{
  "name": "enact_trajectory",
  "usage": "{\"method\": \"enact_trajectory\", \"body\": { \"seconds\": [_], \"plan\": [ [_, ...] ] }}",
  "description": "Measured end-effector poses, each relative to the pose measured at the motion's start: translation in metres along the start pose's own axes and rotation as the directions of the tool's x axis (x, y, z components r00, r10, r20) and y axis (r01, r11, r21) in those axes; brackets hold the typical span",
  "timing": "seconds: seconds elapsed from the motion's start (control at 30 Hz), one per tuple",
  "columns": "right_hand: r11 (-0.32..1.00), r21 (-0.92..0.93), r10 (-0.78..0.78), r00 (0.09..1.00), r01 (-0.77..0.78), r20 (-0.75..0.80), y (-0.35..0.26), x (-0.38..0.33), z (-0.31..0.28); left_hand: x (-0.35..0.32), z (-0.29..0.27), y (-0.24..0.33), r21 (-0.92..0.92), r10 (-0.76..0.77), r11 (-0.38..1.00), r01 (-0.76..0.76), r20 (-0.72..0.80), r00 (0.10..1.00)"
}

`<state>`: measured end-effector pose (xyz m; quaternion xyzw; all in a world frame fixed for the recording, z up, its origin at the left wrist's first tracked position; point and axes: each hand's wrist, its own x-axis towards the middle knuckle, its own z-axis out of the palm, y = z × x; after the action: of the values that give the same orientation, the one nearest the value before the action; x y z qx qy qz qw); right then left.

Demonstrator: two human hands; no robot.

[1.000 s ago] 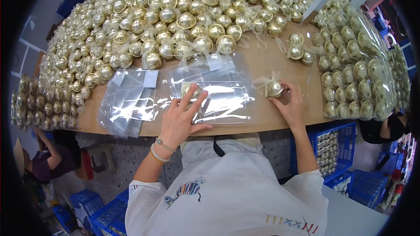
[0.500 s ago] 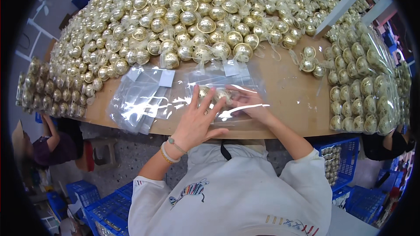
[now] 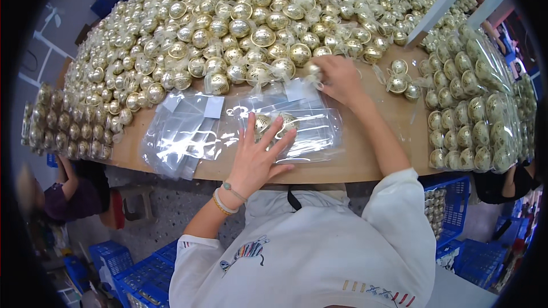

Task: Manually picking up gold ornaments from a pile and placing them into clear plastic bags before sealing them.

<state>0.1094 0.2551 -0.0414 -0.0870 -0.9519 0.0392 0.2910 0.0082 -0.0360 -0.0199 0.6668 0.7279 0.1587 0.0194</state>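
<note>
A clear plastic bag (image 3: 297,131) is laid flat on the wooden worktop (image 3: 377,154), just in front of the person. Two gold ornament balls (image 3: 274,122) are seen inside the bag, side by side near its left part. The bag is pressed down by the left hand (image 3: 257,157), whose fingers (image 3: 278,131) are spread open and laid flat over the balls, nothing being gripped.

A single gold ball (image 3: 312,70) at the near edge of the pile is enclosed by the right hand (image 3: 339,77), whose fingers are closed around it. This ball is positioned just beyond the far edge of the bag.

A stack of empty clear bags (image 3: 180,134) is placed on the worktop to the left of the filled bag, partly overlapped by it. The far half of the worktop is covered by a large pile of gold balls (image 3: 228,28). A few loose balls (image 3: 399,82) are set apart to the right of the right hand. Filled bags of balls (image 3: 479,102) are stacked at the right end of the worktop. Blue crates (image 3: 123,262) are visible on the floor below.
</note>
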Motion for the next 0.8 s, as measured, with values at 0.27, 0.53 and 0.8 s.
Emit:
{"method": "enact_trajectory", "body": {
  "seconds": [0.27, 0.53, 0.8],
  "plan": [
    [0.834, 0.128, 0.525, 0.843, -0.537, 0.12, -0.085, -0.105, -0.068, -0.007, 0.01, -0.008, -0.006, 0.013, 1.0, -0.013, -0.104, 0.995],
    [-0.221, 0.425, -0.057, 0.447, -0.878, 0.893, -0.089, -0.047, -0.037, -0.013, -0.002, 0.001, -0.013, 0.019, 1.0, -0.02, -0.049, 0.999],
    [0.084, 0.644, 0.02, 0.648, -0.76, 0.762, -0.114, -0.054, -0.002, -0.009, -0.001, 0.01, 0.034, -0.051, 0.998, 0.048, 0.081, 0.995]
  ]
}}
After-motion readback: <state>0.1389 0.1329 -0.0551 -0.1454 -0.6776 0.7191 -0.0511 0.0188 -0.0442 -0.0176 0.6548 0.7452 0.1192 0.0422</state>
